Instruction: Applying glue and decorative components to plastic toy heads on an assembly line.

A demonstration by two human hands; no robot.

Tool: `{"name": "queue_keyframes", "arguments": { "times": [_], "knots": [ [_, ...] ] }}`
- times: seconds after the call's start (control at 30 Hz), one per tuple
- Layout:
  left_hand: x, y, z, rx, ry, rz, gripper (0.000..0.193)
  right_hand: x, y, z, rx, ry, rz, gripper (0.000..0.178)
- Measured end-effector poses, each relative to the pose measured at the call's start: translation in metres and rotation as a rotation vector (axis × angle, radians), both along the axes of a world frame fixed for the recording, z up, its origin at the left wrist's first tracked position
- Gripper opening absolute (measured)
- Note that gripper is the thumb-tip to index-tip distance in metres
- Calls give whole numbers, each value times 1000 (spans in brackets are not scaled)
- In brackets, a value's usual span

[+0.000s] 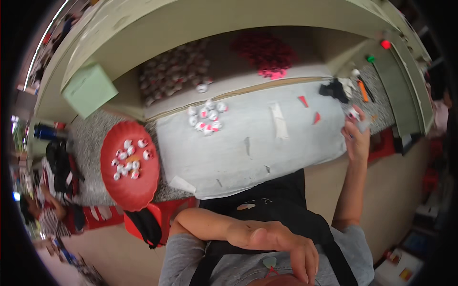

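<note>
At the right end of the pale sheet [257,162], my right hand [356,136] is raised with its fingers closed on a small white rounded piece with a dark red patch [353,113]. My left hand [279,243] is bent across in front of my chest, empty as far as I can see, with the thumb apart from the drooping fingers. A cluster of similar white pieces with red patches [204,114] stands on the sheet, left of its middle. More of them [128,153] lie in a red scalloped tray [110,178] to the left.
A shelf behind the sheet holds a heap of white pieces [174,69] and a pile of pink-red pieces [267,55]. A black cloth [334,90] and an orange-handled tool [363,90] lie at right. A green box [89,90] stands at left. Another person [50,217] sits far left.
</note>
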State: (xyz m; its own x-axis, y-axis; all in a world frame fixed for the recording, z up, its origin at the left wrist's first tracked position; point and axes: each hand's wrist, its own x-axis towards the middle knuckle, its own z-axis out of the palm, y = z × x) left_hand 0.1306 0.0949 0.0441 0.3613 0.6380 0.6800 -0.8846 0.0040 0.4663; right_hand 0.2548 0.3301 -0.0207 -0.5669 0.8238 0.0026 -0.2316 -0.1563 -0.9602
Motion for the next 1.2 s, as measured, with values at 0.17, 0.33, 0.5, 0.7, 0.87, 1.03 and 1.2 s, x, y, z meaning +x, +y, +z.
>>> {"name": "queue_keyframes", "arguments": {
  "times": [0.17, 0.33, 0.5, 0.7, 0.87, 1.03, 1.2],
  "knots": [
    [18, 1, -3, -217, 25, -162, 74, 2, 19, -8, -14, -66, -56, 50],
    [-6, 32, -15, -342, 246, 340, 24, 8, 2, -3, 90, -181, -24, 37],
    [-18, 87, -62, -836, 549, 1011, 35, -18, -39, 7, 311, -302, 207, 26],
    [-20, 76, -84, -984, 291, 947, 24, -39, -55, 2, 513, -294, 327, 25],
    [-33, 49, -87, -987, 131, 1080, 22, -56, -44, -24, 463, -270, 195, 21],
    [-41, 27, -87, -940, 99, 1172, 23, -87, -63, -27, 914, -404, 152, 19],
    [-47, 16, -90, -975, -76, 1075, 22, -95, -68, -25, 1011, -750, 199, 18]
  ]
}}
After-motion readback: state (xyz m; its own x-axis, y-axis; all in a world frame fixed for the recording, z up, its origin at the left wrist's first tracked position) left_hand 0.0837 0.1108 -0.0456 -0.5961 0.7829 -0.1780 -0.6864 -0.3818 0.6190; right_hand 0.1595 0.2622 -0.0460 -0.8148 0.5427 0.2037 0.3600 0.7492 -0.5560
